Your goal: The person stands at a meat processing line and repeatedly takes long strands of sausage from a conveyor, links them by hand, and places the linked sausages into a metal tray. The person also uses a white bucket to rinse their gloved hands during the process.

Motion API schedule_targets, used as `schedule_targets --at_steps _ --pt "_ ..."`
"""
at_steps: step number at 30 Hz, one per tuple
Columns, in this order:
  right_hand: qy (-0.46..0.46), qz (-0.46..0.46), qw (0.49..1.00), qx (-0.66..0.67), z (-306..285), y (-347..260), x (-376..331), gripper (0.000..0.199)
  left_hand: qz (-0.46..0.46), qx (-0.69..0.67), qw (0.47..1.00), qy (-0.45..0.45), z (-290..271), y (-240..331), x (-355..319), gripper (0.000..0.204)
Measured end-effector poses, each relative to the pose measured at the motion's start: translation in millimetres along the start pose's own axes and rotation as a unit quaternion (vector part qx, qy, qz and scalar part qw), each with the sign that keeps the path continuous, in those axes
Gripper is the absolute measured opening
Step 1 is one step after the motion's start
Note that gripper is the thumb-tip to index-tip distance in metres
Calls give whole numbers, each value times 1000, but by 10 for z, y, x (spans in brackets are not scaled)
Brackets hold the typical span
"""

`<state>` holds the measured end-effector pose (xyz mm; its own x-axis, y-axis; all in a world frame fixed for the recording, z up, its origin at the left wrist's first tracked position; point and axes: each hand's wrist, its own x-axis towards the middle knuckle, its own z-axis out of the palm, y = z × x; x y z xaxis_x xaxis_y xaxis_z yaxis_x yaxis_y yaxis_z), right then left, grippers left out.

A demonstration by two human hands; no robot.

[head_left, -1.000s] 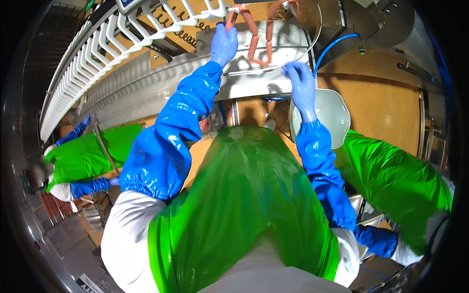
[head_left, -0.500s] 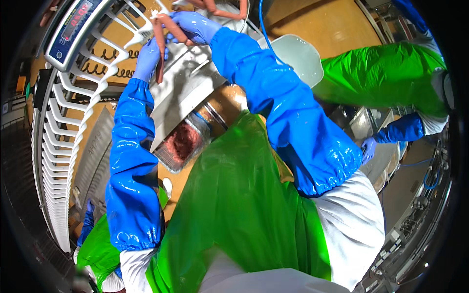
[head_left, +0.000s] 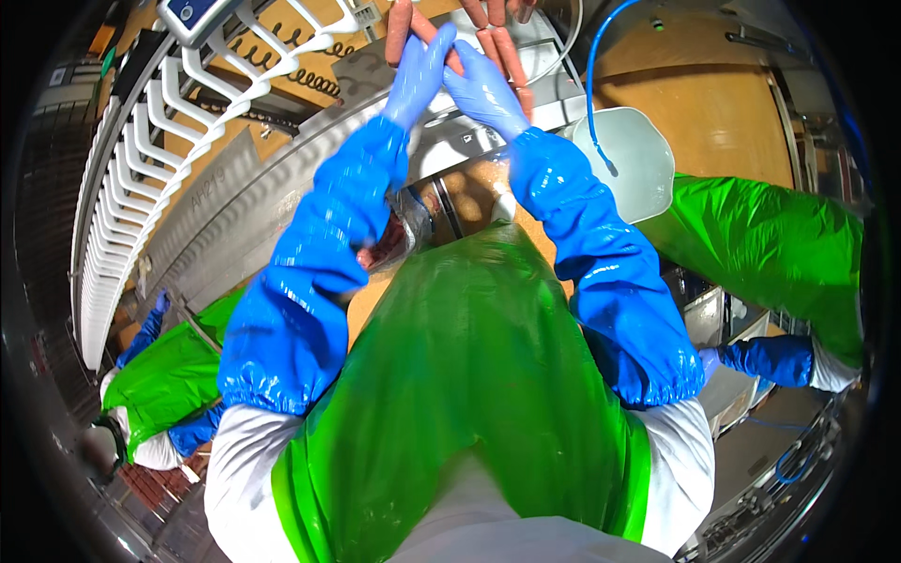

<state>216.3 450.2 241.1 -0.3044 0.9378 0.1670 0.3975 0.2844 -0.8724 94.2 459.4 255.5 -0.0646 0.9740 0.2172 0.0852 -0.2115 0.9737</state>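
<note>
Right of the white hook rack (head_left: pixel 197 139), over the far tabletop (head_left: pixel 560 108), I'm guiding my left hand (head_left: pixel 419 80), which is grasping sausage links (head_left: pixel 510 58); I'm not discerning my right hand's (head_left: pixel 485 91) grip. Slick casings could be slipping loose.

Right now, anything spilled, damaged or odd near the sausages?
Nothing looks clearly spilled, and the visible sausages show no obvious damage. Only mild oddity: the blue hose dangles, its end against or inside the tub (can't tell which), which looks stray rather than stowed.
</note>
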Motion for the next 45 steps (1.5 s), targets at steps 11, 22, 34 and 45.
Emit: schedule_targets --at_steps 11,22,34,45 --pt "-85 153 938 298 -216 31 -312 40 21 -82 996 -35 95 -352 -56 49" --pt "-202 150 959 134 -167 277 161 45 -212 19 948 -238 -560 99 -256 65" --pt "-352 118 825 425 486 308 581 43 34 335 941 -47 -759 -320 -489 60" --pt "-71 128 769 622 915 60 719 26 -360 -639 679 15 -805 392 349 26"
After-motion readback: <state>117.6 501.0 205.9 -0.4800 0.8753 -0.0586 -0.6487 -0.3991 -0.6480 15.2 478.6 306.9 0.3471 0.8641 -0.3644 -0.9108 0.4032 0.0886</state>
